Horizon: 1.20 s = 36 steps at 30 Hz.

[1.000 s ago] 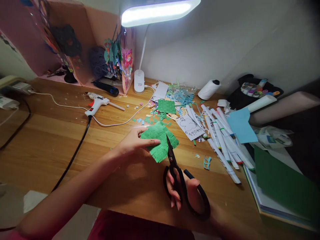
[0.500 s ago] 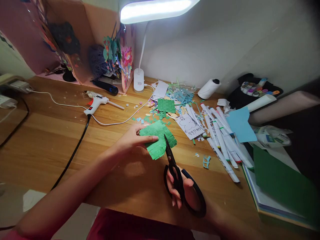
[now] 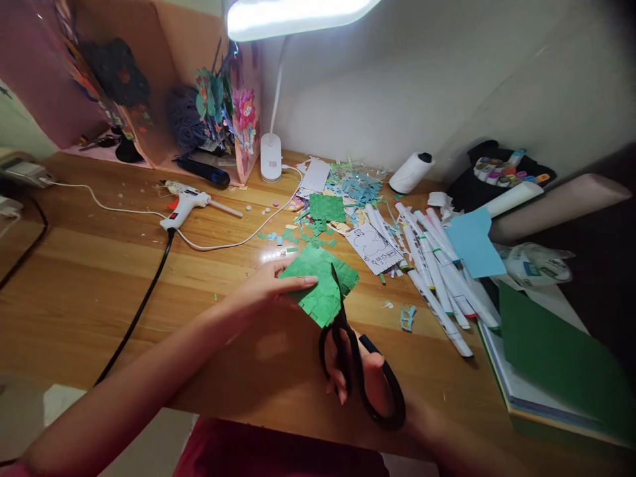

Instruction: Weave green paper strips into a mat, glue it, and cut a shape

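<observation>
My left hand (image 3: 265, 289) pinches a green paper piece (image 3: 322, 281) made of small overlapping squares, held just above the wooden desk (image 3: 99, 278). My right hand (image 3: 365, 377) grips black scissors (image 3: 355, 361) by the loops. The blades point up and away from me and reach into the lower right part of the green piece. A second green square patch (image 3: 328, 207) lies farther back among blue and green paper scraps (image 3: 358, 189).
A white glue gun (image 3: 186, 201) with a black cord lies at the back left. A desk lamp (image 3: 271, 156) stands behind. Rolled white paper tubes (image 3: 434, 265), a blue sheet (image 3: 472, 242), a dark green sheet (image 3: 556, 358), a white roll (image 3: 410, 173) and markers (image 3: 507, 171) fill the right.
The scissors have moved forward, their blades now deeper into the green piece. My left hand has turned the piece slightly.
</observation>
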Each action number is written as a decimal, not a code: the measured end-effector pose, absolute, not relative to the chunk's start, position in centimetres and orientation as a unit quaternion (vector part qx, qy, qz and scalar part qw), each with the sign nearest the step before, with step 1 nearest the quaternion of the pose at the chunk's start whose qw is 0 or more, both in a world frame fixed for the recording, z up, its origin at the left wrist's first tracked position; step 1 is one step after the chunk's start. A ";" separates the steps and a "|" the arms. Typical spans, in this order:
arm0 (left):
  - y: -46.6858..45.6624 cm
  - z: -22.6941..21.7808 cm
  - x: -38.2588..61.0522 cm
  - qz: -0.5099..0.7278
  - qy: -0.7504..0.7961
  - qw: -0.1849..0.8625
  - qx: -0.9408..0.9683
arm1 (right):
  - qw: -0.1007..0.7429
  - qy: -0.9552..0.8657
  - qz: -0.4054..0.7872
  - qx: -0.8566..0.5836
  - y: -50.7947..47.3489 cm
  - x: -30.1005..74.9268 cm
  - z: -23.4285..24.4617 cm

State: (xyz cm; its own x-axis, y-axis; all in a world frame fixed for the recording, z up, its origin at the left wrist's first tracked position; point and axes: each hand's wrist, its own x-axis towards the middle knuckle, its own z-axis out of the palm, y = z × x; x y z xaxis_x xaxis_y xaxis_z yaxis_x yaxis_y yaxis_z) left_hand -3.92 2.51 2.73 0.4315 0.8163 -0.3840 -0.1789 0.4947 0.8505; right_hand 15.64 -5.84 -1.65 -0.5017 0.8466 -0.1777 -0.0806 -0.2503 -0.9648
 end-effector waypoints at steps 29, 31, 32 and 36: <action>2.5 2.8 -3.4 0.321 0.448 0.710 0.439 | 0.346 -0.509 0.678 -0.403 -6.4 15.2 -2.9; 2.3 2.9 -3.3 0.315 0.446 0.717 0.433 | 0.347 -0.517 0.669 -0.406 -6.4 15.2 -2.9; 2.3 2.9 -3.3 0.313 0.444 0.721 0.430 | 0.348 -0.519 0.665 -0.408 -6.4 15.2 -2.9; 2.3 2.2 -3.3 0.315 0.443 0.720 0.431 | 0.338 -0.507 0.676 -0.413 -6.2 15.2 -3.0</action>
State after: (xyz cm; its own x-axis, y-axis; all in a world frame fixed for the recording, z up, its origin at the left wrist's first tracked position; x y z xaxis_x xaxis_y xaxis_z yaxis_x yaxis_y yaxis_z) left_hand -3.35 2.33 2.24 0.4082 0.8359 -0.3669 -0.0715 0.4300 0.9000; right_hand 15.15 -6.24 -3.01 -0.4292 0.8771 -0.2156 -0.0382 -0.2561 -0.9659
